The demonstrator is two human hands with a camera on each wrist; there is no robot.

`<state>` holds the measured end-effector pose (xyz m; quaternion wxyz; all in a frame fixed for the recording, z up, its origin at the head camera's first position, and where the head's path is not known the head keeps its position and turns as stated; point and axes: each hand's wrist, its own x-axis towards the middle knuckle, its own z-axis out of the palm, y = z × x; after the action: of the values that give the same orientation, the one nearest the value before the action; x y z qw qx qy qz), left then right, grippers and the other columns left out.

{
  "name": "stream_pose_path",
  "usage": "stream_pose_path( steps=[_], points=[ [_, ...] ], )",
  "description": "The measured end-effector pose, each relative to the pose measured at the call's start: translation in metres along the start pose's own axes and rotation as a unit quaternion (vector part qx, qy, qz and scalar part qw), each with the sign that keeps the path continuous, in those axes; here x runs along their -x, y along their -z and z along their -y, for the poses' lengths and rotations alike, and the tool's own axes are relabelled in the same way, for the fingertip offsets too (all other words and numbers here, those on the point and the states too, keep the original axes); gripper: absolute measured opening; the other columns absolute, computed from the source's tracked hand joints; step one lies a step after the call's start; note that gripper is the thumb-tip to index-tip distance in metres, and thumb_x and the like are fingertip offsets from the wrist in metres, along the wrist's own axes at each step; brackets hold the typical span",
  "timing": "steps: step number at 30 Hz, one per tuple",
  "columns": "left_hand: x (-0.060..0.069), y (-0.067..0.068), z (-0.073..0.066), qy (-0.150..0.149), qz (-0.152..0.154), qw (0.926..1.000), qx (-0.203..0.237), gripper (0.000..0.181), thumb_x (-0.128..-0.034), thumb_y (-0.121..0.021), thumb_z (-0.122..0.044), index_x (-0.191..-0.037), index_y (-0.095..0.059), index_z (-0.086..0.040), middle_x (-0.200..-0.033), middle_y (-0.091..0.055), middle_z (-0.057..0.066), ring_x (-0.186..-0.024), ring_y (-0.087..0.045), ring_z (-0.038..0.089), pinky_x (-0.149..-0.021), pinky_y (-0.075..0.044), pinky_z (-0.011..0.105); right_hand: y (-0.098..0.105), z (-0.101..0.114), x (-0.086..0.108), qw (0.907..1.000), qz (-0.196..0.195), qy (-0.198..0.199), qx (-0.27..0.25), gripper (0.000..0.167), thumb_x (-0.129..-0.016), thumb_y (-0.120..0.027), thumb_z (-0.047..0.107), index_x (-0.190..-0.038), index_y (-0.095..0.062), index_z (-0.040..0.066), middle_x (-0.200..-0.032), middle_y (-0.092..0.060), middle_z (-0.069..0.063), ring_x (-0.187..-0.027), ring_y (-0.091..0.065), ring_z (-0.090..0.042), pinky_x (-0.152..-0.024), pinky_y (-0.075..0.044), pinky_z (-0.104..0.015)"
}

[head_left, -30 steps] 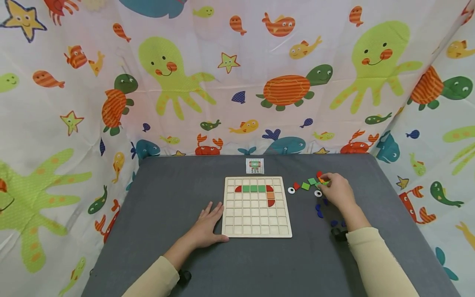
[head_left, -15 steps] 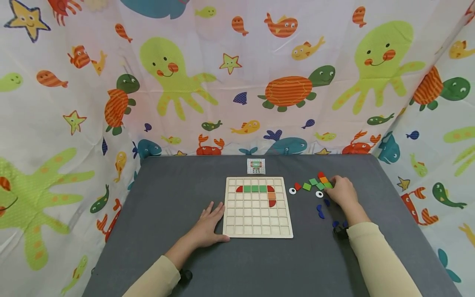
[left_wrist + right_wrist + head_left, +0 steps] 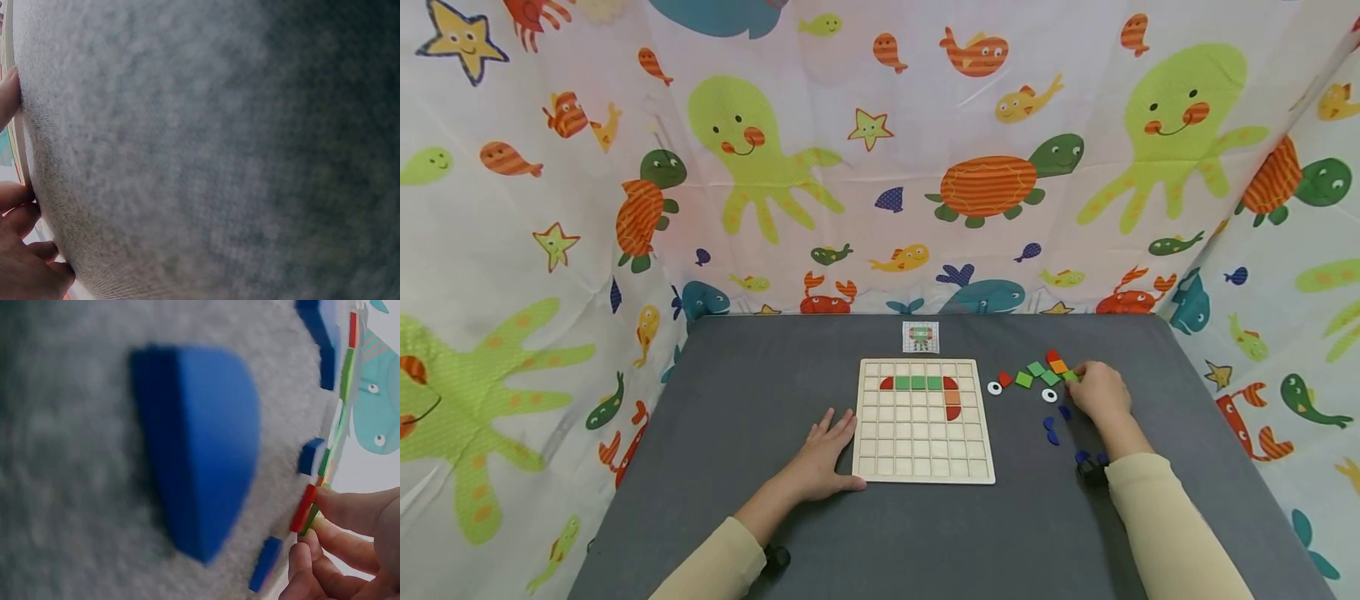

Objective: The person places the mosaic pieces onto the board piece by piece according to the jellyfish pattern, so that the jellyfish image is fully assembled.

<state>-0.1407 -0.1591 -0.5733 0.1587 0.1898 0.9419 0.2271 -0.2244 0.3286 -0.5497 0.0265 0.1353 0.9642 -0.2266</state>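
A pale wooden grid board [image 3: 895, 447] lies on the grey table with several red, green and orange tiles in its upper rows. My left hand [image 3: 817, 461] rests at its left edge, fingers spread and thumb at the lower corner; the left wrist view shows its fingertips [image 3: 19, 200] along the edge. To the right of the board, my right hand [image 3: 1101, 392] pinches a light green tile [image 3: 1070, 376] beside an orange tile [image 3: 1058, 367]. In the right wrist view, a red piece [image 3: 304, 508] sits close to the thumb; whether it is held too is unclear.
Loose green tiles [image 3: 1024, 380], a red piece [image 3: 1004, 379], white eye discs [image 3: 1049, 396] and several blue pieces [image 3: 1051, 431] lie right of the board. A small pattern card [image 3: 921, 337] lies behind it. A sea-animal curtain [image 3: 865, 275] encloses the table.
My right hand has drawn back rightward and slightly toward me, uncovering the orange and green tiles. The light green tile has shifted a little right. The left hand stays on the board's edge.
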Motion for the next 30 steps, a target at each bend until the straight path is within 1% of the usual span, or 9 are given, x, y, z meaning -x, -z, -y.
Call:
stream_pose_path(
  steps=[5, 8, 12, 15, 18, 20, 24, 30],
  points=[
    [0.001, 0.0, 0.0, -0.004, 0.001, 1.0, 0.002, 0.109, -0.0811, -0.081, -0.052, -0.162, -0.022, -0.01, -0.17, -0.015, 0.005, -0.157, 0.0, 0.036, -0.124, -0.011, 0.061, 0.006, 0.002, 0.006, 0.9999, -0.011, 0.009, -0.002, 0.039, -0.098, -0.063, 0.022, -0.125, -0.062, -0.007, -0.122, -0.061, -0.032, -0.104, -0.059, -0.05, -0.079, -0.049, -0.061],
    [0.002, 0.001, -0.001, -0.008, 0.0, 0.9999, 0.006, 0.109, -0.0813, -0.081, -0.052, -0.162, -0.021, -0.01, -0.17, -0.015, 0.006, -0.157, 0.0, 0.036, -0.124, -0.011, 0.061, 0.01, 0.007, 0.012, 0.9992, -0.022, 0.033, -0.005, 0.039, -0.098, -0.063, 0.021, -0.125, -0.063, -0.006, -0.122, -0.062, -0.031, -0.106, -0.059, -0.049, -0.079, -0.049, -0.061],
    [0.002, 0.002, -0.001, -0.014, -0.003, 0.9998, 0.013, 0.109, -0.0816, -0.081, -0.052, -0.162, -0.021, -0.009, -0.17, -0.015, 0.007, -0.157, 0.0, 0.037, -0.123, -0.011, 0.062, 0.011, 0.019, 0.021, 0.9951, -0.029, 0.093, -0.017, 0.038, -0.097, -0.065, 0.017, -0.127, -0.063, -0.007, -0.12, -0.062, -0.031, -0.104, -0.062, -0.046, -0.081, -0.051, -0.059],
    [0.002, 0.001, -0.001, -0.015, -0.004, 0.9998, 0.014, 0.109, -0.0817, -0.081, -0.052, -0.162, -0.021, -0.009, -0.17, -0.015, 0.007, -0.157, 0.0, 0.038, -0.123, -0.011, 0.062, 0.01, 0.027, 0.027, 0.9891, -0.02, 0.143, -0.029, 0.037, -0.098, -0.066, 0.015, -0.128, -0.063, -0.007, -0.12, -0.059, -0.031, -0.105, -0.062, -0.045, -0.082, -0.052, -0.058],
    [0.002, 0.001, -0.001, -0.014, -0.003, 0.9998, 0.012, 0.109, -0.0818, -0.08, -0.052, -0.162, -0.021, -0.01, -0.17, -0.014, 0.007, -0.157, 0.0, 0.037, -0.123, -0.011, 0.062, 0.01, 0.036, 0.032, 0.9827, -0.016, 0.181, -0.036, 0.035, -0.098, -0.067, 0.014, -0.126, -0.065, -0.005, -0.122, -0.058, -0.029, -0.107, -0.062, -0.045, -0.084, -0.052, -0.058],
    [0.002, 0.001, -0.001, -0.013, -0.003, 0.9998, 0.011, 0.109, -0.0819, -0.08, -0.052, -0.162, -0.02, -0.01, -0.17, -0.014, 0.006, -0.157, 0.0, 0.037, -0.123, -0.011, 0.061, 0.009, 0.043, 0.035, 0.979, -0.017, 0.199, -0.039, 0.032, -0.097, -0.068, 0.014, -0.124, -0.067, -0.004, -0.121, -0.059, -0.028, -0.107, -0.062, -0.045, -0.086, -0.052, -0.058],
    [0.001, 0.002, -0.002, -0.013, -0.002, 0.9998, 0.012, 0.109, -0.0821, -0.08, -0.052, -0.162, -0.02, -0.01, -0.17, -0.014, 0.006, -0.157, 0.0, 0.037, -0.124, -0.01, 0.061, 0.009, 0.053, 0.04, 0.9731, -0.021, 0.226, -0.04, 0.029, -0.096, -0.07, 0.012, -0.121, -0.069, -0.003, -0.119, -0.062, -0.025, -0.105, -0.061, -0.042, -0.084, -0.052, -0.056],
    [0.002, 0.002, 0.0, -0.01, -0.003, 0.9998, 0.015, 0.108, -0.0821, -0.081, -0.051, -0.162, -0.02, -0.01, -0.17, -0.014, 0.006, -0.157, 0.001, 0.036, -0.124, -0.01, 0.061, 0.004, 0.067, 0.045, 0.97, -0.019, 0.239, -0.039, 0.029, -0.095, -0.07, 0.013, -0.121, -0.069, 0.0, -0.119, -0.061, -0.022, -0.104, -0.062, -0.039, -0.082, -0.054, -0.055]
  ],
)
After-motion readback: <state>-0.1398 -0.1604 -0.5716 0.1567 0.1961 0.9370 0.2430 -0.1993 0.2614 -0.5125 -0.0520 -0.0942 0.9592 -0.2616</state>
